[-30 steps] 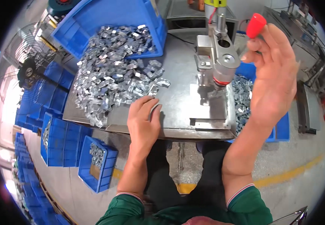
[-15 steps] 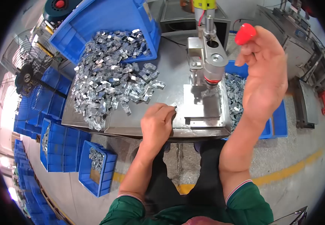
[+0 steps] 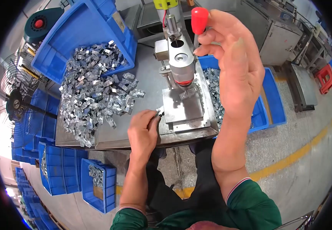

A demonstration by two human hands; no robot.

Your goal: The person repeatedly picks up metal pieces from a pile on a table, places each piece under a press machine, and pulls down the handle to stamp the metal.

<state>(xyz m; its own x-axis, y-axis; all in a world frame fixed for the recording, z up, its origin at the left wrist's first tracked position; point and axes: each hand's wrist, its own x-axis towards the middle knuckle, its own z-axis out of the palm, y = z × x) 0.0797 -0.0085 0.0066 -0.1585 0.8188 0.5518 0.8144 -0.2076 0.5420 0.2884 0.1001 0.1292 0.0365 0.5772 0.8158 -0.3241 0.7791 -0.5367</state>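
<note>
At the left edge of the machine's base, my left hand (image 3: 143,128) pinches a small clear plastic piece (image 3: 159,111) with metal showing on it. Its fingertips hide part of the piece. My right hand (image 3: 238,73) is raised on the right, its fingers curled at the red knob (image 3: 199,20) of the press lever. Between my hands stands a bench press (image 3: 182,63) with a red ring at the foot of its head. Another clear piece (image 3: 188,93) lies under that head on the metal block (image 3: 183,109).
A heap of clear pieces (image 3: 93,97) spills from a tipped blue crate (image 3: 74,28) across the metal table (image 3: 112,138). Right of the press is a blue bin (image 3: 259,119) beside more pieces. Blue crates (image 3: 64,168) and a fan (image 3: 14,99) stand on the left.
The view has shifted, so the table and press sit further left in it. The red knob and my right hand are higher beside the press. My left hand still pinches its piece.
</note>
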